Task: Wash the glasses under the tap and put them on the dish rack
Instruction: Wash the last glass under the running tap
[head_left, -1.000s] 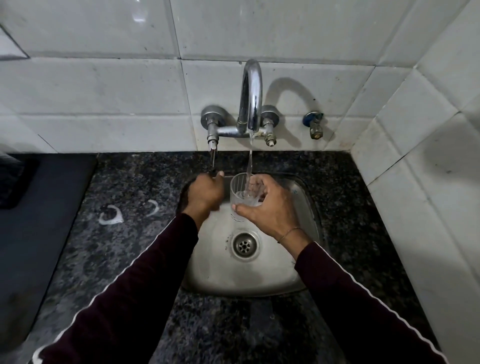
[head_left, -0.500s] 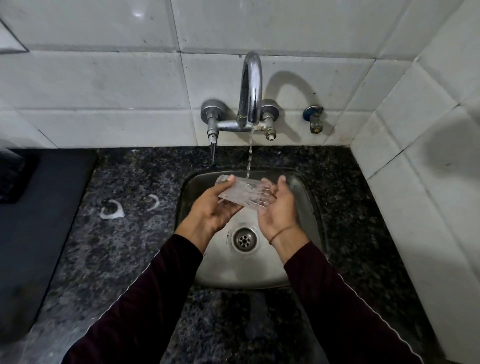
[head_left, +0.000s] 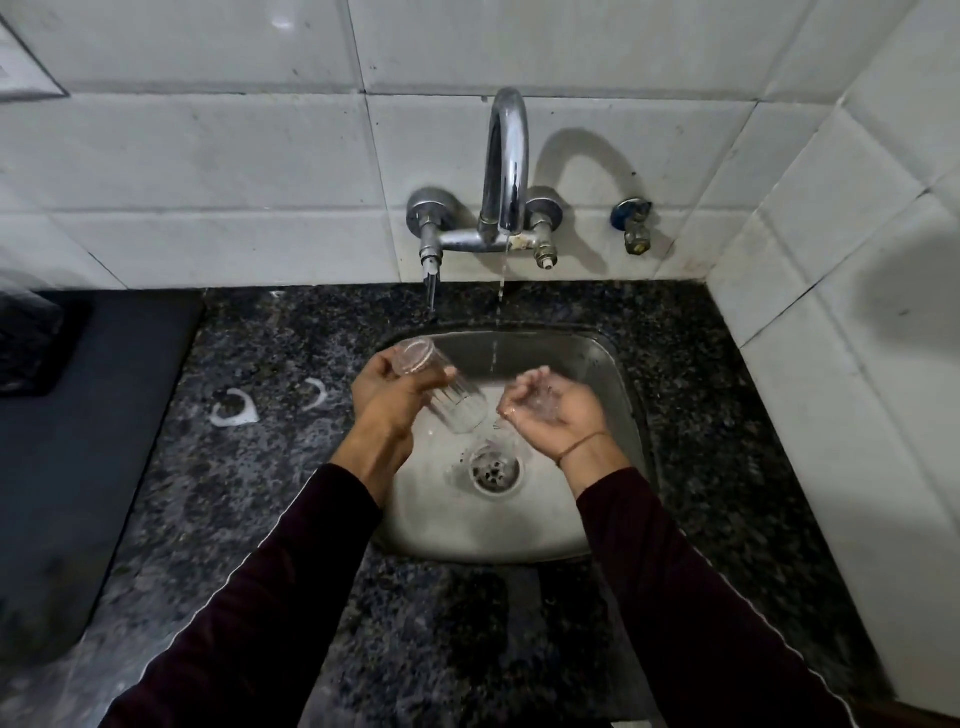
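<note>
A clear ribbed glass (head_left: 452, 392) lies tilted over the steel sink (head_left: 597, 499), its base up to the left and its mouth down toward the drain. My left hand (head_left: 387, 397) grips it around the middle. My right hand (head_left: 553, 410) is cupped palm up beside the glass mouth, wet, with nothing held. A thin stream of water falls from the chrome tap (head_left: 506, 166) between the two hands. The dish rack is not clearly in view.
Dark speckled granite counter (head_left: 291, 483) surrounds the sink. A black mat (head_left: 88, 415) covers the left side, with a dark object at its far left edge. White tiled walls stand behind and to the right. A small side valve (head_left: 635, 228) sticks out of the back wall.
The glass has passed fully into my left hand and swung left, mouth tipped down. My right hand let go of it and now sits cupped under the stream.
</note>
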